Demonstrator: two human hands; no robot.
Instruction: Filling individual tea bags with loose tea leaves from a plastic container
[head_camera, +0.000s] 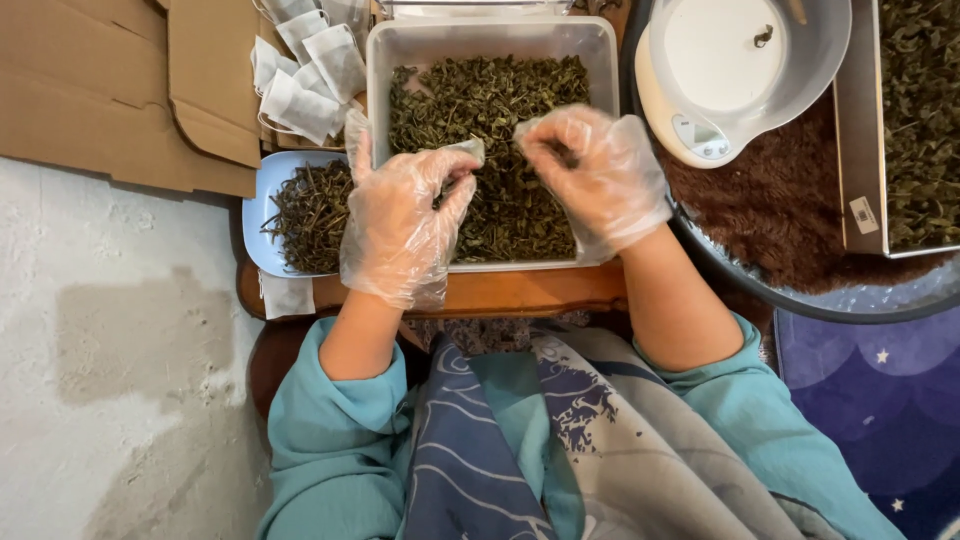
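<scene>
Both my hands wear clear plastic gloves and hover over a white rectangular tray (380, 90) full of dried green leaves (500, 110). My left hand (400, 225) pinches a small white filter bag (466, 150) at its mouth. My right hand (595, 175) has its fingers closed on a pinch of the dried leaves, close beside the bag. The tray rests on a low wooden stand (500, 292) in front of my lap.
A light blue plate (268, 180) of darker leaves sits left of the tray. Several empty filter bags (305, 75) lie behind it, next to flattened cardboard (120, 90). A white kitchen scale (720, 70) and another leaf-filled tray (920, 120) stand on the right.
</scene>
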